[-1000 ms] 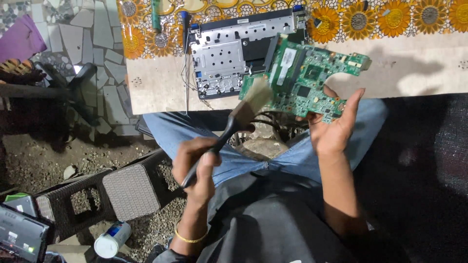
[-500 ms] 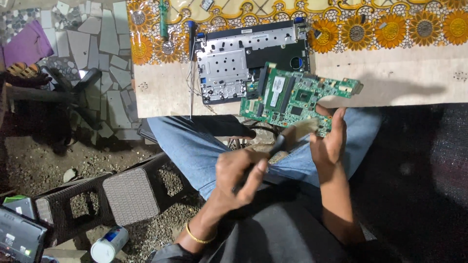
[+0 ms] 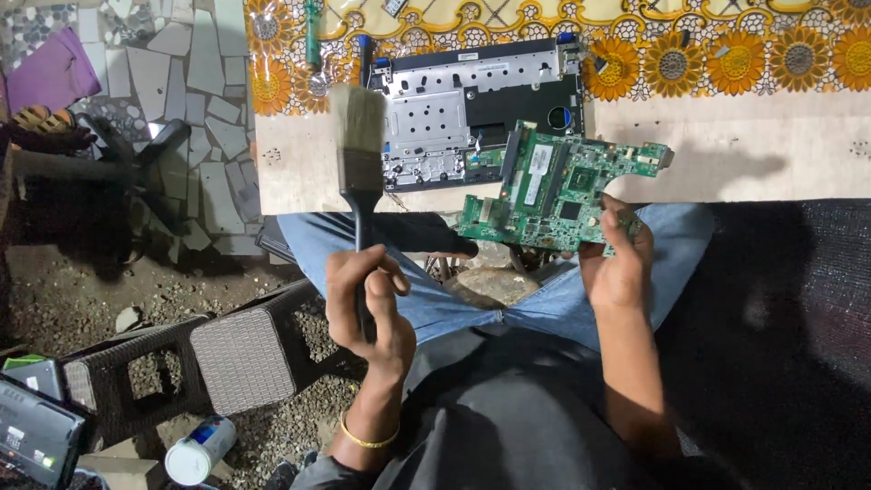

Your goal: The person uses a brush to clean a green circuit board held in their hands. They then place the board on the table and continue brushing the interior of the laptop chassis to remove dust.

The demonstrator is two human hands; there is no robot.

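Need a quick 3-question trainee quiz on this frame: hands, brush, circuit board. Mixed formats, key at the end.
1. True or false: the left hand holds the paintbrush with its bristles pointing up, away from the person.
2. Multiple choice: what does the right hand hold? A) a spray can B) the green circuit board C) a screwdriver
3. Short answer: what lies on the table just beyond the board?

Key
1. True; the bristles are clear of the board, not touching it.
2. B; it is gripped at its lower right edge.
3. The opened laptop base, with its metal inner frame showing.
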